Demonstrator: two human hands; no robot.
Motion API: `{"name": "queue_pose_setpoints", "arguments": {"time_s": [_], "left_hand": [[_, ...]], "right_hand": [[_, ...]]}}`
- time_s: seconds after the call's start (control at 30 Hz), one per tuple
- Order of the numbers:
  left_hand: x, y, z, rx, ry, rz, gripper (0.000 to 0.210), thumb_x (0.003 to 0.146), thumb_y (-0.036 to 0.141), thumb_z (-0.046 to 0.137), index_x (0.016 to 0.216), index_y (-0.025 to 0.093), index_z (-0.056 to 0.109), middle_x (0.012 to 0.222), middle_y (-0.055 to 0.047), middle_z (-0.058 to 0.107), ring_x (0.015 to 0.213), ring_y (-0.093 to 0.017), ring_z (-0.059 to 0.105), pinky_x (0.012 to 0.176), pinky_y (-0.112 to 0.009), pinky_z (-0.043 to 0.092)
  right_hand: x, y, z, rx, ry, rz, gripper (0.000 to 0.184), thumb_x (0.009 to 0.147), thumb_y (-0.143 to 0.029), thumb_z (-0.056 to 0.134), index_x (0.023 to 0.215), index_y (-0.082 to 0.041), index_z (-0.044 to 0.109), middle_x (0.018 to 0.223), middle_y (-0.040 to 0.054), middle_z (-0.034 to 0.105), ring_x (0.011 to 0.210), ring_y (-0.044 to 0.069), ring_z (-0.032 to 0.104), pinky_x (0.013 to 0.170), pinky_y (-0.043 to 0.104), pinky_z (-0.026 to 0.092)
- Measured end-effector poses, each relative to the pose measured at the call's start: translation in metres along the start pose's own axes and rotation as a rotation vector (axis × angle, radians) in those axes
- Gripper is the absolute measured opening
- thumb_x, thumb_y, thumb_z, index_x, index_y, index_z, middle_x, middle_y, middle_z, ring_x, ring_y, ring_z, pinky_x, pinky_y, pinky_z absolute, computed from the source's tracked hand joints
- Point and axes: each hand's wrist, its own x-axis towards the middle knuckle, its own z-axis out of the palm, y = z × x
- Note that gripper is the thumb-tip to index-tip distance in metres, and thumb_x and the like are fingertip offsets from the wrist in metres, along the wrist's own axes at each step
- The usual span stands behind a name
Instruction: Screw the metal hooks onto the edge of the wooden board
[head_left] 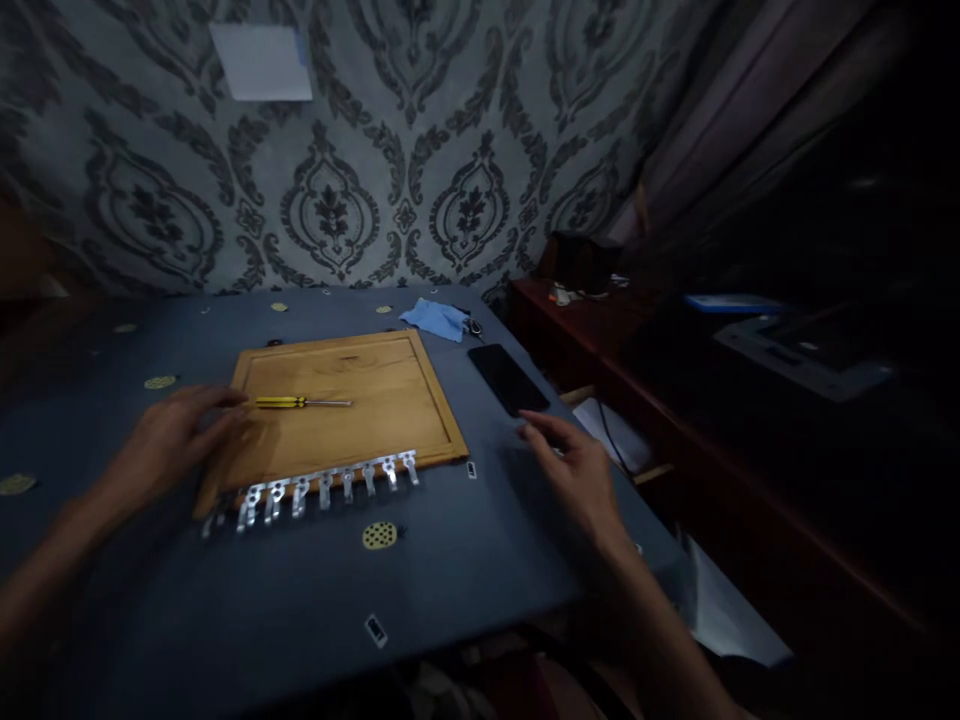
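A wooden board (375, 370) with a raised frame lies on the blue-grey tabletop. A screwdriver (304, 402) with a yellow-and-black handle rests on it, handle pointing left. My left hand (169, 435) is over the board's left edge, its fingers stretched toward the handle tip, with nothing seen in them. Along the board's front edge runs a strip of metal clips (326, 488). At the right, my right hand (574, 465) is beside the lower end of a black phone (506, 377). Its fingers are loosely bent, thumb and forefinger slightly apart; I cannot tell if they touch the phone.
A blue cloth (437, 318) lies behind the board, with a small dark metal item (473, 326) beside it. Right of the table are an open drawer (615, 435) with papers and a dark red surface (555, 310). A patterned wall (405, 150) stands behind.
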Motion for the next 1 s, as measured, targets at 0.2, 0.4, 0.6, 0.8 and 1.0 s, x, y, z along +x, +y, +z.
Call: {"name": "queue_pose_setpoints", "arguments": {"time_s": [0.2,0.4,0.6,0.8,1.0], "left_hand": [[-0.028,-0.013,-0.014,-0.02,-0.004,-0.113,0.042,0.097,0.058,0.049,0.11,0.024,0.068,0.106,-0.002,0.078,0.088,-0.024,0.072,0.072,-0.029,0.056],[-0.026,-0.012,-0.013,-0.045,-0.04,-0.072,0.037,0.1,0.047,0.056,0.114,0.014,0.066,0.103,-0.006,0.071,0.089,-0.02,0.069,0.079,-0.038,0.06],[0.025,-0.005,0.004,-0.024,-0.07,0.088,0.037,0.097,0.041,0.063,0.126,0.016,0.061,0.125,-0.01,0.065,0.109,-0.025,0.066,0.093,-0.047,0.058],[0.06,-0.013,0.039,-0.041,-0.103,0.175,0.041,0.097,0.039,0.064,0.132,0.018,0.058,0.137,-0.012,0.06,0.123,-0.029,0.06,0.103,-0.055,0.053],[0.058,-0.019,0.05,-0.059,-0.177,0.209,0.042,0.102,0.05,0.046,0.121,0.017,0.064,0.122,-0.012,0.067,0.116,-0.028,0.063,0.104,-0.052,0.05]], "right_hand": [[0.032,0.025,0.006,-0.102,0.104,-0.076,0.046,0.078,-0.042,0.065,0.115,-0.015,0.071,0.114,0.0187,0.071,0.109,0.036,0.064,0.1,0.058,0.046],[0.032,0.007,0.017,-0.102,0.115,-0.187,0.033,0.085,-0.039,0.058,0.106,-0.018,0.072,0.109,0.0159,0.07,0.108,0.034,0.063,0.101,0.056,0.045],[0.035,-0.05,0.051,0.069,-0.121,-0.344,0.031,0.091,-0.038,0.054,0.104,-0.018,0.075,0.1,0.0117,0.075,0.096,0.026,0.069,0.089,0.043,0.053],[0.049,-0.069,0.106,0.247,-0.421,-0.339,0.036,0.095,-0.039,0.052,0.112,-0.016,0.074,0.093,0.0078,0.079,0.085,0.019,0.074,0.073,0.031,0.055],[0.04,-0.053,0.125,0.354,-0.497,-0.259,0.04,0.097,-0.047,0.054,0.112,-0.017,0.074,0.087,0.0067,0.079,0.081,0.019,0.073,0.072,0.03,0.054]]}}
